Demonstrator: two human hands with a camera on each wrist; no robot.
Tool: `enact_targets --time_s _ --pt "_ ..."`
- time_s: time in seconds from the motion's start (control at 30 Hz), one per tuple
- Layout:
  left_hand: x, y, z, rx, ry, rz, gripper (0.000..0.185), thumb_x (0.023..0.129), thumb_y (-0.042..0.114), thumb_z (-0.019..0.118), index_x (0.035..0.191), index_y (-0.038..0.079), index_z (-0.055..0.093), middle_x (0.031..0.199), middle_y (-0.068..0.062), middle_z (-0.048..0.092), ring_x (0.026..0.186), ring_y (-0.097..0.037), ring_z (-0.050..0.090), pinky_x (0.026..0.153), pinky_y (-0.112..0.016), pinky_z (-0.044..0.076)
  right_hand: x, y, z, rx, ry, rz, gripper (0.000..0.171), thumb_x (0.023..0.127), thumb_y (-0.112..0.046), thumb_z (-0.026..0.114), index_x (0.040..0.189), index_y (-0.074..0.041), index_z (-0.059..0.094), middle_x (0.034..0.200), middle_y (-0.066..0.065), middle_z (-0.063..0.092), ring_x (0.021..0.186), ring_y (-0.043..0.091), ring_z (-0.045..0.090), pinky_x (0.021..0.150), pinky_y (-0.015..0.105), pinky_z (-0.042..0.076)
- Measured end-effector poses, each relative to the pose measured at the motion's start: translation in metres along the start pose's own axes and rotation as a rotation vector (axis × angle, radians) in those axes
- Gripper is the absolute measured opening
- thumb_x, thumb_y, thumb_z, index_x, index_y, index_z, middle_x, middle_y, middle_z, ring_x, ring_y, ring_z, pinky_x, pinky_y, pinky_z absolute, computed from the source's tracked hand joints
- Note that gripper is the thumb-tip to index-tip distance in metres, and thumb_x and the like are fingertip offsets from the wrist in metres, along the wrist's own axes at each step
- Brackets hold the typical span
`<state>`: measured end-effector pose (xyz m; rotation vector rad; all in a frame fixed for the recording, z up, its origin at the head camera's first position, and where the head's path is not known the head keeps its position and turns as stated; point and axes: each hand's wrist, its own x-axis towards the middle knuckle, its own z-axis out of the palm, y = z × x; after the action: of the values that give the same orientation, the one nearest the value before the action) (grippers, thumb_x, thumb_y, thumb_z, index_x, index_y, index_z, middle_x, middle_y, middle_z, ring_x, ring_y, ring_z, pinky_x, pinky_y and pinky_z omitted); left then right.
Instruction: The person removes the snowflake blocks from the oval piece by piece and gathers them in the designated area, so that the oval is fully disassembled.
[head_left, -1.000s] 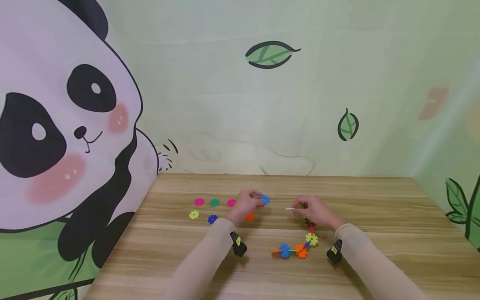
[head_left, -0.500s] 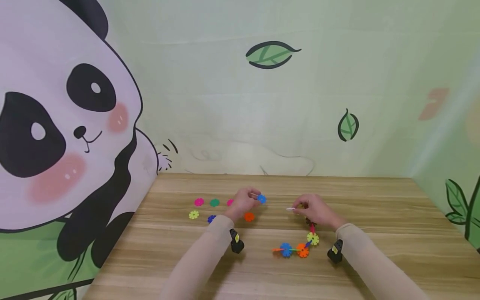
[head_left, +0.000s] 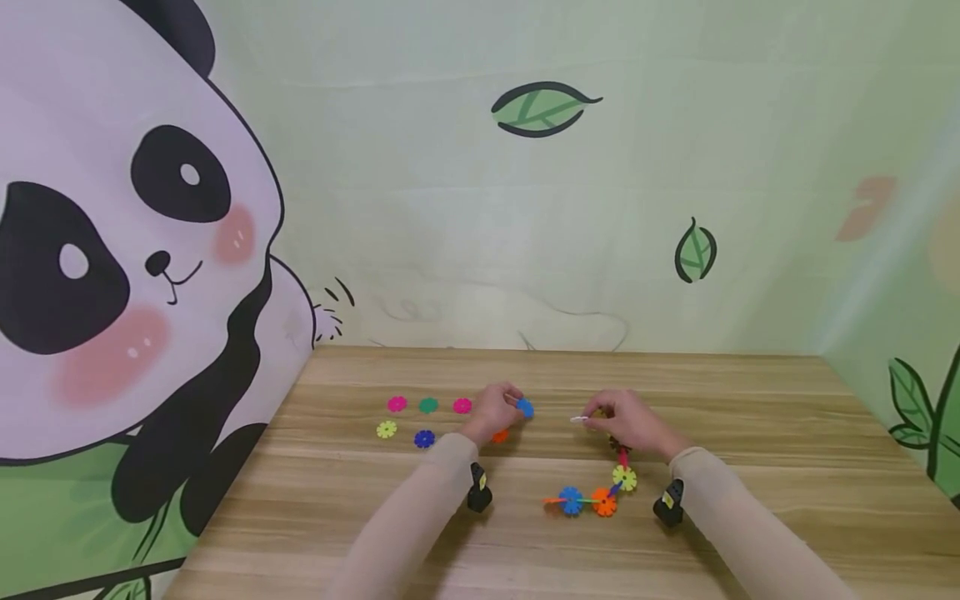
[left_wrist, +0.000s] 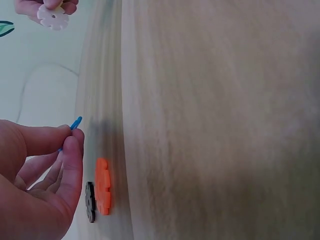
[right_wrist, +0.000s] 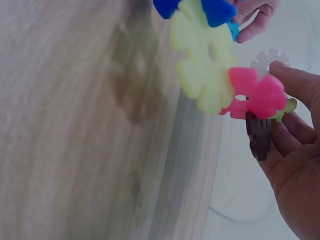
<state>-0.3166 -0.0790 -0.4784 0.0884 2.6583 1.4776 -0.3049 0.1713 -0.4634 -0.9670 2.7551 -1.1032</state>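
Covering much of an orange disc (head_left: 499, 436) on the table (head_left: 750, 467), the left hand (head_left: 493, 410) pinches a blue disc (head_left: 525, 408) edge-on. A white disc (head_left: 579, 419) is pinched by the right hand (head_left: 628, 421), atop a partly hidden chain (head_left: 600, 496). No writing is legible.

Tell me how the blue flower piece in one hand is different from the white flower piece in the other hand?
The blue piece is bright blue; the white piece is pale white. The left hand pinches the blue piece, which is joined to nothing; the right hand holds the white piece at the end of the colourful chain running down to the table. Both are flat, notched flower-shaped discs held above the table.
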Motion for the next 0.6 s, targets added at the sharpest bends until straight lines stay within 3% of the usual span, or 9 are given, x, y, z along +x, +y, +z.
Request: enact_targets --time_s 0.27,0.6 --pt "0.0001 -0.0002 0.0049 0.02 0.013 -0.029 0.023 0.081 0.0 0.071 0.102 -0.001 0.064 0.091 -0.01 0.067 0.075 -0.017 0.06 0.067 -0.027 0.051 0.0006 -0.0023 -0.001 -0.013 -0.005 0.018 0.006 0.087 -0.011 0.068 0.09 -0.007 0.071 0.073 -0.006 0.058 0.058 0.011 0.043 0.05 0.024 0.038" --pt "0.0005 0.0029 0.0062 0.023 0.025 -0.069 0.027 0.082 0.003 0.07 0.108 0.001 0.063 0.099 -0.011 0.066 0.081 -0.019 0.06 0.072 -0.031 0.052 0.0002 0.0006 -0.0008 -0.012 -0.018 0.01 0.006 0.087 -0.011 0.068 0.091 -0.007 0.071 0.076 -0.006 0.06 0.059 0.011 0.043 0.051 0.024 0.038"
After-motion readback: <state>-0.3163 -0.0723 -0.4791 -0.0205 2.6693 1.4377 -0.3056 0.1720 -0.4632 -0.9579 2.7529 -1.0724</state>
